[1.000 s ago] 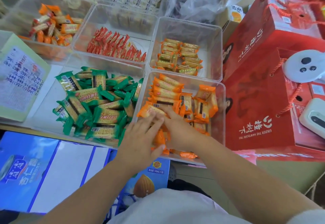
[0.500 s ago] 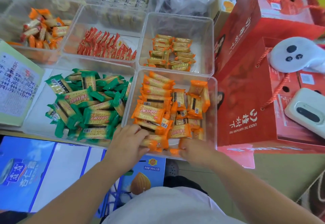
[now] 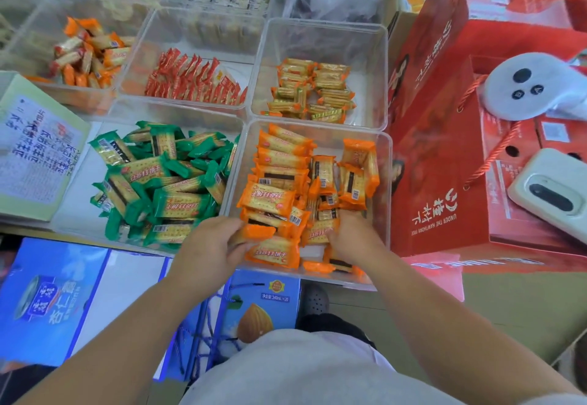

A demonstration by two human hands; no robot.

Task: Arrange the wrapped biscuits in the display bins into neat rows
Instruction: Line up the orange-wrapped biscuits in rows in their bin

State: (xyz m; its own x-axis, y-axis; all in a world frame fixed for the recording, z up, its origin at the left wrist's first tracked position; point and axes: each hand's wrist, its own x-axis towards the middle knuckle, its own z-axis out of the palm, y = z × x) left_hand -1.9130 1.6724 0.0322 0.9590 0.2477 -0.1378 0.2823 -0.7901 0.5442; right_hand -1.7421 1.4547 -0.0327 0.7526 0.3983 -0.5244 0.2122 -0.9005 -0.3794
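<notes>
Here, red gift box [image 3: 444, 163] at 3 o'clock reads "UNDER THE HAWTHORN TREE". Blue carton [image 3: 257, 306] at 6 o'clock shows almond, "240mL×20". Orange biscuit packs [image 3: 279, 163] fill near clear bin [image 3: 382, 201], partly stacked in rows. Left hand [image 3: 206, 246] fingers closed on orange pack [image 3: 257, 233] at bin's near-left corner. Right hand [image 3: 352, 236] dug among packs, fingertips hidden, grip unclear. Green packs [image 3: 165, 182] jumbled at 9 o'clock.
</notes>
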